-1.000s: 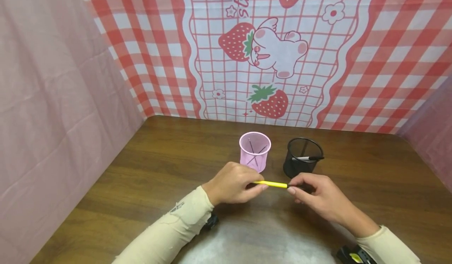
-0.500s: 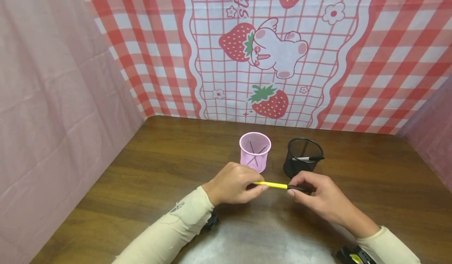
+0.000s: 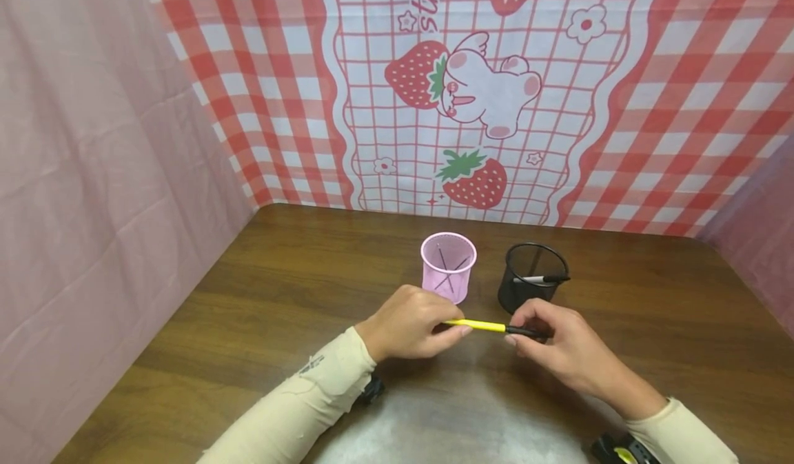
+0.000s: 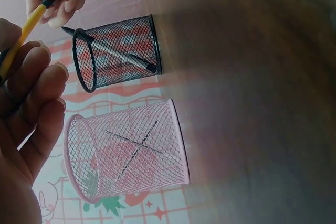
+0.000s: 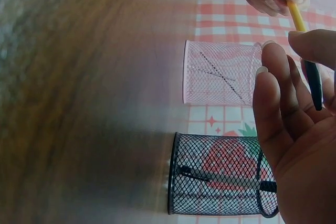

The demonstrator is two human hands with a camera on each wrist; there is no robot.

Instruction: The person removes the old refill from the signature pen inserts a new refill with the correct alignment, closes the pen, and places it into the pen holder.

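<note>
A yellow pen (image 3: 484, 325) with a long black tapered end (image 5: 313, 85) lies almost level between my two hands, above the table. On its yellow barrel, my left hand (image 3: 414, 323) keeps a pinch between thumb and fingers. My right hand (image 3: 567, 347) pinches the black end, just right of where the yellow stops. Behind the left hand stands a pink mesh pen cup (image 3: 448, 251) with two thin dark sticks (image 4: 137, 148) crossed inside. A black mesh pen cup (image 3: 517, 298), behind the right hand, has a silver-and-black pen (image 3: 536, 279) leaning in it.
Both cups stand upright on a brown wooden table (image 3: 298, 271). A red-and-white strawberry-print cloth (image 3: 372, 126) hangs along the far edge. Pink cloth (image 3: 112, 174) closes off the left side, and another pink cloth (image 3: 757, 236) hangs at the right.
My right fingers have shifted slightly on the black end, and more of it shows between them. The left hand and both cups have stayed in place.
</note>
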